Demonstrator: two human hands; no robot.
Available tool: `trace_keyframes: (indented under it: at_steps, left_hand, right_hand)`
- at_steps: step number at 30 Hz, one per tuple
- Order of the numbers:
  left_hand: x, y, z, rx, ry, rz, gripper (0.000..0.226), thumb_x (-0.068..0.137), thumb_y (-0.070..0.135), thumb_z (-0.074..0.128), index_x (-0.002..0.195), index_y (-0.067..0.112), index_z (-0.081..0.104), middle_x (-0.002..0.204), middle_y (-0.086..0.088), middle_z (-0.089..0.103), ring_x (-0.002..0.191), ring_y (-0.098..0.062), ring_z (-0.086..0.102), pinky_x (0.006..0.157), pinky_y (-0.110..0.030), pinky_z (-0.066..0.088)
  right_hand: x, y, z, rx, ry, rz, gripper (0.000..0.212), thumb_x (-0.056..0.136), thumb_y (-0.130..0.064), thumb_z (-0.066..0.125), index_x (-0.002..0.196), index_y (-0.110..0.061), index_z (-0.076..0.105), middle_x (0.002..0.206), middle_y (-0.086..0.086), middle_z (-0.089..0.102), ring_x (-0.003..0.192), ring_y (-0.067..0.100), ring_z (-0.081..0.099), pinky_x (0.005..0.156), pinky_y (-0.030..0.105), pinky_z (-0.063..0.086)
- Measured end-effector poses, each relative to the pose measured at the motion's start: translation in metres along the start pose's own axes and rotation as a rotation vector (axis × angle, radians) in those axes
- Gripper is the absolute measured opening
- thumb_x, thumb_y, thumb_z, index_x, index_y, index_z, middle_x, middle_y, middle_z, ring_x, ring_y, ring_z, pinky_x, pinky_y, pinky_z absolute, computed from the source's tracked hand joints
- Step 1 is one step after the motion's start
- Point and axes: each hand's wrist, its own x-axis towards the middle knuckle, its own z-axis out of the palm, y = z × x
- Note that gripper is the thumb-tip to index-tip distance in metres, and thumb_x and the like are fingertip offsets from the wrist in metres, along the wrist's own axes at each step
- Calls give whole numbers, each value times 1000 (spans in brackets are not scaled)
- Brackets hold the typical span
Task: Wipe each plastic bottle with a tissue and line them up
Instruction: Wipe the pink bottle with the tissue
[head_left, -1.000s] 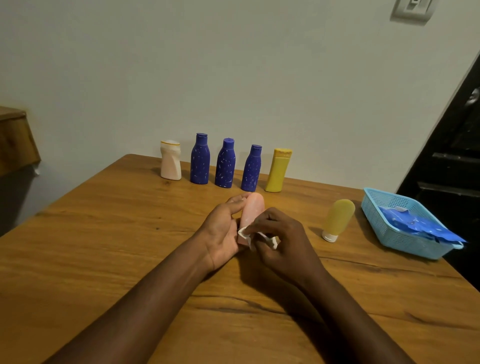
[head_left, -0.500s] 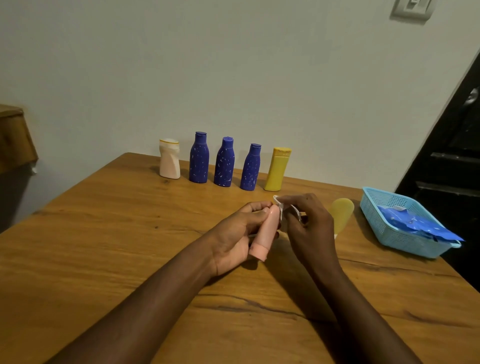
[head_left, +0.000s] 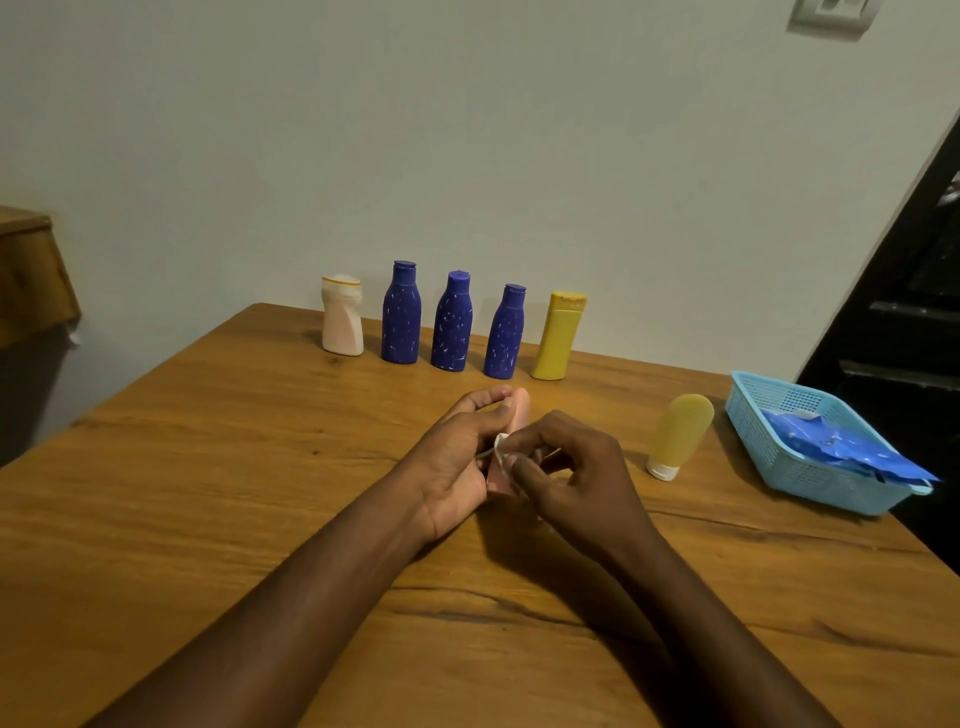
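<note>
**A:** Where is the bottle that's being wiped?

**B:** The pink bottle (head_left: 521, 408) is at mid-table, with its rounded end pointing toward 12 o'clock. The left hand (head_left: 457, 462) holds it, fingers and thumb curled round it.

**A:** And the other hand?

**B:** The right hand (head_left: 576, 467) pinches a small white tissue (head_left: 501, 448) between thumb and fingertips, pressed against the bottle's side at its 6 o'clock half.

**A:** What's lined up?

**B:** From the hands, between 11 and 1 o'clock, five stand upright in a row near the far edge of the wooden table (head_left: 208, 467). There's a whitish bottle (head_left: 343, 322), three speckled blue bottles (head_left: 451, 325) and a yellow bottle (head_left: 558, 340) at the 1 o'clock end.

**A:** Anything else?

**B:** At 3 o'clock a pale yellow tube (head_left: 681, 428) stands on its white cap, apart from the hands. Farther toward 3 o'clock, near the table's edge, a light blue basket (head_left: 763, 400) holds a blue packet (head_left: 852, 454).
</note>
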Motion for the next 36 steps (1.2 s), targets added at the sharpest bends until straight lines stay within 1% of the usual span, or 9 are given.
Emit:
trace_keyframes:
  at_steps: [2, 5, 9, 14, 20, 25, 28, 32, 36]
  left_hand:
    - [0, 1, -1, -2, 2, 6, 32, 99, 13, 63, 128, 25, 63, 131, -18, 61, 106, -34, 68, 83, -48, 61]
    - [0, 1, -1, 0, -4, 13, 33, 98, 13, 64, 129, 24, 63, 131, -16, 63, 115, -35, 67, 96, -52, 57]
    - [-1, -1, 3, 30, -39, 7, 31, 100, 15, 60, 130, 22, 66, 127, -13, 69, 108, -27, 70, 87, -44, 58]
    - [0, -4, 2, 65, -77, -10, 29, 101, 25, 61, 129, 24, 68, 127, -12, 71, 114, -26, 68, 100, -47, 53]
    - [1, -6, 2, 116, -102, 5, 31, 99, 28, 64, 130, 27, 68, 126, -12, 72, 114, -25, 69, 86, -40, 59]
    - [-5, -6, 4, 222, -103, 12, 29, 98, 32, 65, 127, 31, 71, 128, -12, 70, 100, -20, 67, 71, -31, 56]
    - [-5, -6, 3, 290, -98, 18, 26, 99, 32, 64, 123, 34, 72, 126, -11, 68, 96, -20, 65, 73, -32, 53]
    - [-6, -6, 3, 333, -88, 33, 25, 101, 32, 61, 123, 34, 72, 125, -10, 66, 96, -20, 63, 74, -33, 54]
    - [-5, -6, 3, 331, -93, 49, 23, 101, 35, 60, 120, 35, 74, 129, -12, 64, 102, -23, 62, 74, -34, 54]
  right_hand:
    - [1, 0, 2, -27, -11, -15, 13, 88, -13, 70, 94, -23, 75, 92, -14, 67, 89, 8, 63, 72, 23, 55]
    - [2, 2, 1, -62, 46, -33, 13, 89, -14, 71, 97, -23, 75, 94, -14, 68, 91, 8, 63, 72, 19, 52]
    - [2, 0, -1, -65, 133, -45, 13, 89, -11, 72, 96, -22, 74, 93, -12, 68, 92, 5, 62, 73, 10, 46]
    - [3, 1, -1, -54, 205, -45, 14, 90, -10, 69, 96, -23, 69, 95, -12, 66, 93, 3, 61, 73, 9, 44]
    - [5, 5, -2, -19, 258, -9, 12, 93, -8, 64, 99, -19, 66, 97, -9, 64, 94, 6, 61, 72, 13, 47]
    - [7, 6, -6, 29, 318, 14, 15, 96, -9, 60, 102, -22, 66, 100, -8, 64, 97, 8, 60, 76, 22, 52]
    - [8, 9, -9, 64, 345, 67, 17, 98, -10, 58, 104, -23, 66, 103, -7, 65, 99, 6, 60, 80, 26, 53]
    - [9, 12, -11, 100, 345, 123, 17, 100, -12, 55, 108, -20, 68, 106, -7, 66, 101, 4, 61, 85, 26, 53]
    - [9, 15, -11, 154, 346, 196, 21, 101, -14, 52, 109, -24, 69, 104, -11, 68, 100, 6, 62, 89, 36, 55]
